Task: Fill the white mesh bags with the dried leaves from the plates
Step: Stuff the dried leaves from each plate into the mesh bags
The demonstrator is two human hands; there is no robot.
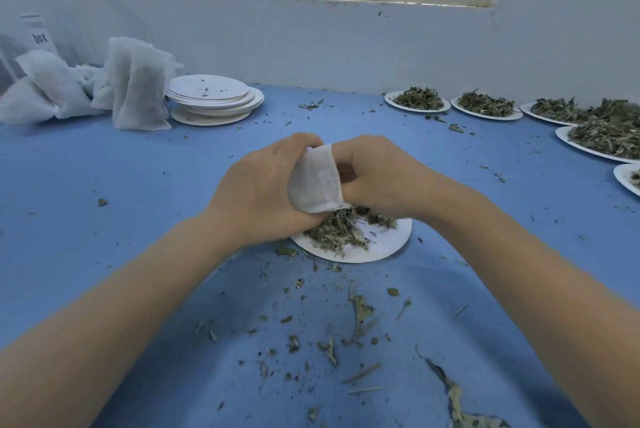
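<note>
From the head camera, the left hand [258, 190] is curling its fingers round a small white bag [315, 178], gripping it from the side. The right hand [377, 173] is pinching the bag's other edge, fingers bent. Both are holding it just above a white plate [388, 240] bearing a heap of dried leaves [336, 232] on the blue table [104, 185]. Filled bags [138, 88] are lying far left beside stacked plates [214, 98]; leaf-laden plates [485, 105] are lining the right.

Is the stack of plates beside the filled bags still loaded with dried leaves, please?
No, the stack of plates beside the filled bags holds only a few crumbs.
</note>
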